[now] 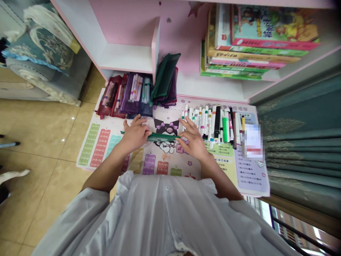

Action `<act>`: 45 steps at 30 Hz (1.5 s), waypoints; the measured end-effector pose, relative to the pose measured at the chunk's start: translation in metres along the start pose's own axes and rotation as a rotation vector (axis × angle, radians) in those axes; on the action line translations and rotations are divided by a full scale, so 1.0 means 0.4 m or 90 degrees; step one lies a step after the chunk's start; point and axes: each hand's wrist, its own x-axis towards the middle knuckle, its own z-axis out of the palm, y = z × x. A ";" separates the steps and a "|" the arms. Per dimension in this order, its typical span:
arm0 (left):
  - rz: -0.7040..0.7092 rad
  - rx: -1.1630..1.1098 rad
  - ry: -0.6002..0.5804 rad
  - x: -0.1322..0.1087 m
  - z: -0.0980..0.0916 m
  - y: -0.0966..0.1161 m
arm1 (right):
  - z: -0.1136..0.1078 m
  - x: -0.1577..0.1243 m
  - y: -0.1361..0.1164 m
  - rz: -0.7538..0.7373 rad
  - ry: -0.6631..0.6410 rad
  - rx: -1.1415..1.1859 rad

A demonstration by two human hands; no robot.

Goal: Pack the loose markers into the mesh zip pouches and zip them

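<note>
Between my two hands, close to my body, is a green mesh pouch (163,137), seen nearly edge-on. My left hand (136,133) pinches its left end, and my right hand (192,138) grips its right end between thumb and fingers. Just beyond my right hand lies a row of markers (210,121), mostly white with coloured bands, one black and one bright green. Past my left hand, a red mesh pouch (110,97) and a purple mesh pouch (133,92) hold markers. A stack of green and purple pouches (165,80) leans against the shelf divider.
A printed desk mat (167,160) with times tables and a cartoon figure covers the desk. Behind it rises a pink and white shelf unit (128,57) with stacked books (255,53) at right. A teal curtain (301,142) hangs on the right; a sofa (50,71) stands left.
</note>
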 end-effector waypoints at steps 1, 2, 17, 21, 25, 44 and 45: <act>-0.002 0.000 0.004 0.000 0.000 -0.002 | 0.000 0.000 0.000 0.003 0.000 -0.002; -0.004 -0.001 0.006 -0.001 0.000 -0.004 | 0.000 0.000 0.000 0.007 0.000 -0.003; -0.047 -0.014 0.033 -0.012 -0.007 -0.036 | -0.004 0.001 0.001 0.011 -0.001 0.000; -0.059 -0.016 0.036 -0.016 -0.012 -0.042 | -0.003 0.002 0.001 0.011 0.002 0.002; -0.060 -0.022 0.034 -0.019 -0.017 -0.045 | -0.002 0.001 0.002 0.014 0.004 0.010; -0.080 -0.024 0.050 -0.036 -0.019 -0.075 | 0.001 -0.001 0.004 0.014 0.011 0.005; -0.081 -0.024 0.053 -0.037 -0.018 -0.078 | 0.001 -0.002 0.004 0.012 0.011 0.005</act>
